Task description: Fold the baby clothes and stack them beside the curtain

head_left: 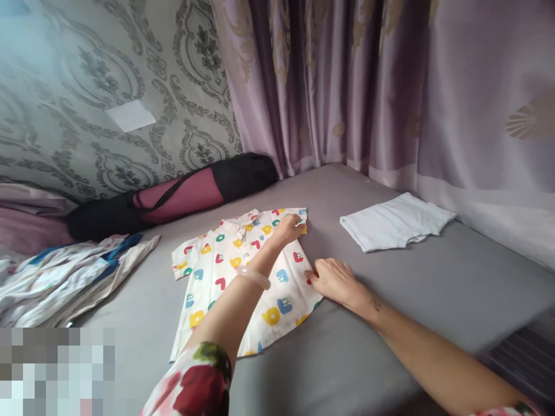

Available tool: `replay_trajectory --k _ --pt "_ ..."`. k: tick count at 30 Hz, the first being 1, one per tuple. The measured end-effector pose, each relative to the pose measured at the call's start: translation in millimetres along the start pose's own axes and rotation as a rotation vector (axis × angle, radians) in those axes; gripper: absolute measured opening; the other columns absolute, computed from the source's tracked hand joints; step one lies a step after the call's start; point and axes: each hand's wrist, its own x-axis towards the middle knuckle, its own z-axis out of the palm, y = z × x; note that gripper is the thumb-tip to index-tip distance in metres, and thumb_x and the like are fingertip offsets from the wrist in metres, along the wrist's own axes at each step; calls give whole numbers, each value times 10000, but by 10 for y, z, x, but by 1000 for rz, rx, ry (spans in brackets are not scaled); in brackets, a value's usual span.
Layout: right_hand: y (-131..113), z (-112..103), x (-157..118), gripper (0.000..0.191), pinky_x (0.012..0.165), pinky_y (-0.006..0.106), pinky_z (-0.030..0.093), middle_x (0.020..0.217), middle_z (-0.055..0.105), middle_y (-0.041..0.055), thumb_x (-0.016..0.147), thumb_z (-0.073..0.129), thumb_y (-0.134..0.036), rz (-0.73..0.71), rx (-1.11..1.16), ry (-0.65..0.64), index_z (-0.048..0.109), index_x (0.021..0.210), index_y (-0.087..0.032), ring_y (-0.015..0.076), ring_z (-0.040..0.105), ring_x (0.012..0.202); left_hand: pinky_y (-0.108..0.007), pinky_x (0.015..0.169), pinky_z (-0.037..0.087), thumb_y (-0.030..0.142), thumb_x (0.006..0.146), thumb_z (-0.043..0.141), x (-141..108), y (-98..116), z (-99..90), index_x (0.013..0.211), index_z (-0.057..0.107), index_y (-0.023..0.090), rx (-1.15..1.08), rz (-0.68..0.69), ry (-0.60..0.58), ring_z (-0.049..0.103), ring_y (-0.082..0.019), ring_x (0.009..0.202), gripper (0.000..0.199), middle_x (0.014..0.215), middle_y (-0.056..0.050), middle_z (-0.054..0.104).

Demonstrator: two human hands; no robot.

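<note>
Pinching the side edge of the short-sleeved printed shirt [225, 260] is the right hand [336, 283], fingers curled, while the left hand [288, 228] has its fingers bunched at the sleeve on the same side. The shirt lies spread on the gray bed sheet [312, 358], between the white folded garment [396, 222] and a heap of clothes [73, 277], near a black-and-maroon long bag [186, 193].

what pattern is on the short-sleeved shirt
White, printed with red, yellow, blue and green letter-like shapes; the short-sleeved shirt shows best in the head view.
</note>
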Motion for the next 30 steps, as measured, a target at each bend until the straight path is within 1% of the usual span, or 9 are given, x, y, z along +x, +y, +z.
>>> replay_trajectory --k 3,7,10,14,17,20,24,27,30 --pt "45 -17 -53 323 766 354 417 1009 707 174 960 467 -407 -26 -10 -25 675 946 -160 312 661 1008 -317 921 441 389 873 602 229 96 166 1105 648 97 85 -99 55 581 -267 1098 376 1169 -180 618" --pt "65 -13 -105 214 752 344 417 1020 708 128 959 474 -319 -79 10 -26 639 971 -184 295 663 1002 -371 989 405 462 832 650 378 160 301 1157 607 73 104 -239 31 503 -327 1205 508 1284 -236 530" --pt "38 12 -127 162 721 329 410 1008 705 104 954 452 -247 -95 26 8 604 977 -195 279 671 973 -389 1021 379 369 878 603 417 152 350 1163 606 60 57 -262 69 481 -335 1234 420 1285 -250 527" --pt "-15 2 -149 130 672 313 391 958 708 103 956 442 -250 -83 41 26 561 976 -204 278 685 930 -374 989 406 176 902 505 448 107 349 1097 644 68 -10 -277 93 530 -315 1199 263 1246 -245 571" --pt "-36 -33 -168 118 650 303 377 940 717 100 949 433 -210 -103 71 1 529 1016 -201 270 694 906 -354 934 440 119 860 517 472 49 276 1001 674 95 -85 -314 111 591 -294 1129 212 1165 -216 639" --pt "-36 -45 -185 160 647 292 373 951 721 103 929 446 -185 -148 109 -24 507 1076 -196 264 696 901 -314 841 475 164 835 561 475 -52 133 874 684 116 -199 -354 148 653 -258 989 138 948 -148 710" --pt "-36 -16 -204 303 666 283 389 1011 713 101 924 439 -191 -224 180 7 450 1227 -199 251 693 917 -254 683 504 219 826 579 420 -233 -106 808 659 113 -465 -445 224 667 -179 735 134 686 -65 669" --pt "-70 22 -221 351 663 288 405 1061 702 100 930 419 -202 -232 214 52 421 1281 -205 251 694 922 -232 636 516 192 808 576 324 -380 -264 833 633 107 -633 -499 271 650 -143 652 105 646 -43 640" --pt "-127 87 -242 376 697 291 438 1113 689 105 928 402 -182 -250 240 98 417 1303 -205 249 685 965 -249 629 531 170 778 577 178 -530 -382 844 604 113 -729 -528 320 630 -129 593 92 637 -26 620"
